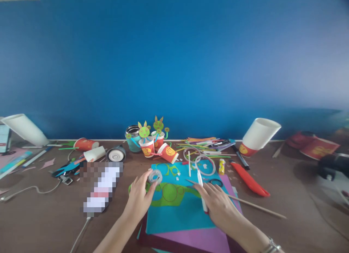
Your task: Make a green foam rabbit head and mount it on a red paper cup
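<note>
My left hand [140, 193] pinches a roll of clear tape [155, 176] between thumb and fingers, above green paper [170, 195] with circles drawn on it. Over the blue paper sheet [177, 218], my right hand [218, 202] is closed across a white pen [200, 179] with a red end. A long wooden stick [259, 206] runs beneath that hand, and a pointed tip shows to its left. The right fingertips are partly hidden, so the exact grip is unclear. Just beyond lie a black ring [216, 182] and a yellow glue stick [221, 167].
Paper cups [147, 147] with green animal faces stand by the wall beside a teal flask [133, 145]. Stacked white cups [260, 135] lean at the right. Coloured strips [201, 142], a red pouch [249, 180] and a blurred device with a cable [102, 191] lie around.
</note>
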`<state>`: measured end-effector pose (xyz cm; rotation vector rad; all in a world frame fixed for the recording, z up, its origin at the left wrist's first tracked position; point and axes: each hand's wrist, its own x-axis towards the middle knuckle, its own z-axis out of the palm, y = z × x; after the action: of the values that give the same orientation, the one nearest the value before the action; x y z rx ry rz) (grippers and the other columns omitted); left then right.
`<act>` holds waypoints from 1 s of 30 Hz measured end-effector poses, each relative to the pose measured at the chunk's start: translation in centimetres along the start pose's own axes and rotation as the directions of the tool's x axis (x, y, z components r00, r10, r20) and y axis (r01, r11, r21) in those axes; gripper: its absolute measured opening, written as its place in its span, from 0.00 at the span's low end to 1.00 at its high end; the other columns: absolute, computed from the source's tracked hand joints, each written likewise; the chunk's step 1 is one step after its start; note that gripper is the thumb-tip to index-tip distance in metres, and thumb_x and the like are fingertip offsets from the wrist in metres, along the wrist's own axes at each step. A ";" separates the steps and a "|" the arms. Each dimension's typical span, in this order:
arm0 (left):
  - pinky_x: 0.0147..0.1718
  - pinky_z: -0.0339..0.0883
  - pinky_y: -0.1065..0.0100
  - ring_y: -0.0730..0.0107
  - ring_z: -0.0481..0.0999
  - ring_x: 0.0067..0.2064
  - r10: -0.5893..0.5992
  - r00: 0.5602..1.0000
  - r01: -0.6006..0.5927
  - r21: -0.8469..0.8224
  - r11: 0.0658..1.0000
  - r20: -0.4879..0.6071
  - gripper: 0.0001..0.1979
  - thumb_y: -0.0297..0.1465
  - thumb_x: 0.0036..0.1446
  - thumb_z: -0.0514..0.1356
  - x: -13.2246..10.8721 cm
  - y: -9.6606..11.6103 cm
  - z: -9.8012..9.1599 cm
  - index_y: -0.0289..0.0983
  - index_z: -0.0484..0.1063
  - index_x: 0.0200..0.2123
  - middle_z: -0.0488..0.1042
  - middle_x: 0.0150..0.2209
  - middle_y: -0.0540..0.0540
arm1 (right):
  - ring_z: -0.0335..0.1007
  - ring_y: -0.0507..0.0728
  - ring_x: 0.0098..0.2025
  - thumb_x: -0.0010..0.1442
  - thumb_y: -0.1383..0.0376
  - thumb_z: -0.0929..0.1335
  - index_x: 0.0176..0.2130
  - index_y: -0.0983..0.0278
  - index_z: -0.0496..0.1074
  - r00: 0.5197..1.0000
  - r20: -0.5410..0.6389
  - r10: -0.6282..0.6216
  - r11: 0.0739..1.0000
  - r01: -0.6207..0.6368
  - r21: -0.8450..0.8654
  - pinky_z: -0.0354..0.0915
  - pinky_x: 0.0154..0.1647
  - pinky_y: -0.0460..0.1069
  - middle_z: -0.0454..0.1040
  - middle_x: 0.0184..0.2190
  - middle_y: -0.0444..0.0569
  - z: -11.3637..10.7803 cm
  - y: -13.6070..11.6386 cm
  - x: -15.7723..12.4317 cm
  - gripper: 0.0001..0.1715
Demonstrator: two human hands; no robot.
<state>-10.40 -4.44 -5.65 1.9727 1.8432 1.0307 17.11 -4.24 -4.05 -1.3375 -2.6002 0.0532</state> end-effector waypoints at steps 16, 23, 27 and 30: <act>0.48 0.64 0.58 0.58 0.70 0.48 0.301 0.925 -0.343 0.168 0.924 0.233 0.12 0.26 0.58 0.51 -3.0 3.7 -1.0 0.40 0.70 0.43 0.72 0.45 0.43 | 0.65 0.59 0.37 0.43 0.81 0.58 0.49 0.62 0.64 0.997 -0.069 -0.040 0.995 0.046 0.089 0.59 0.36 0.52 0.72 0.36 0.51 -0.2 0.2 -1.1 0.34; 0.49 0.65 0.56 0.48 0.65 0.55 0.447 0.790 -0.581 0.280 0.765 0.419 0.25 0.36 0.57 0.55 -7.0 3.3 2.5 0.30 0.59 0.56 0.65 0.55 0.32 | 0.68 0.59 0.35 0.44 0.81 0.58 0.45 0.64 0.68 0.976 -0.186 -0.111 0.992 0.120 0.035 0.61 0.37 0.52 0.75 0.33 0.52 0.2 0.3 -2.3 0.30; 0.51 0.63 0.54 0.48 0.60 0.58 0.428 0.792 -0.554 0.219 0.803 0.435 0.28 0.33 0.57 0.55 -7.0 3.1 3.2 0.31 0.53 0.59 0.61 0.57 0.33 | 0.68 0.59 0.28 0.40 0.79 0.60 0.45 0.59 0.68 0.984 -0.144 -0.107 0.991 0.117 0.064 0.61 0.31 0.50 0.75 0.28 0.49 0.1 0.1 -4.2 0.32; 0.54 0.58 0.51 0.48 0.54 0.61 0.421 0.773 -0.539 0.142 0.830 0.475 0.29 0.31 0.56 0.54 -6.5 3.5 3.3 0.31 0.51 0.60 0.59 0.59 0.33 | 0.69 0.58 0.27 0.44 0.76 0.62 0.43 0.55 0.69 0.994 -0.057 -0.093 0.985 0.100 0.143 0.61 0.29 0.49 0.75 0.25 0.47 -0.3 -0.6 -5.6 0.28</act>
<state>-5.31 -10.23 -7.90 2.6701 1.3109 0.3871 19.82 -9.13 -4.62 -1.1474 -2.5604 0.1876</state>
